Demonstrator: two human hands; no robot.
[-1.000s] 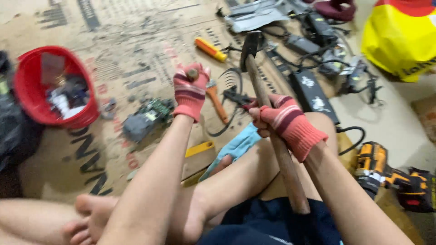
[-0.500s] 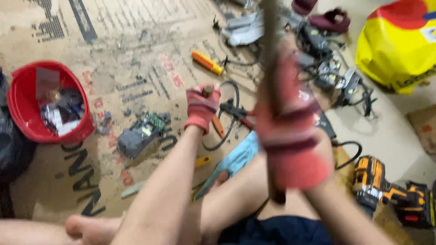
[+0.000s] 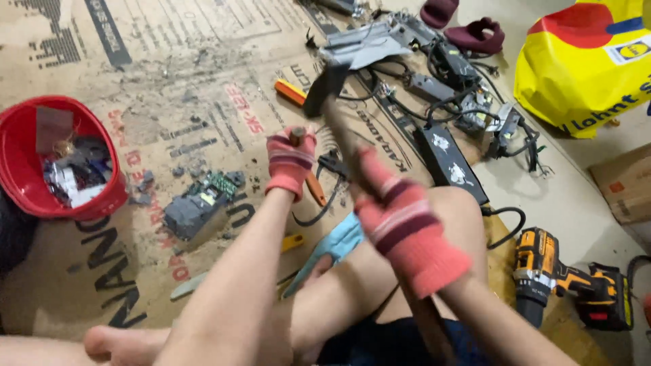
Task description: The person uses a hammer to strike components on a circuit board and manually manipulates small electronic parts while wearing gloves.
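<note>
You are looking down at a floor covered by a large flattened sheet of brown printed cardboard (image 3: 169,81), dusty and strewn with grey crumbs. To the right the cardboard ends and a pale, smooth bare floor (image 3: 576,196) shows. A round red plastic tub (image 3: 102,196) sits at the left edge. A yellow plastic shopping bag (image 3: 583,68) slumps at upper right, and a brown cardboard box (image 3: 627,186) pokes in below it. What look like dark red slippers (image 3: 475,34) lie near the top. Light is even and soft.

The hammer (image 3: 332,91) is motion-blurred; the left hand (image 3: 290,163) hides most of its held tool.
</note>
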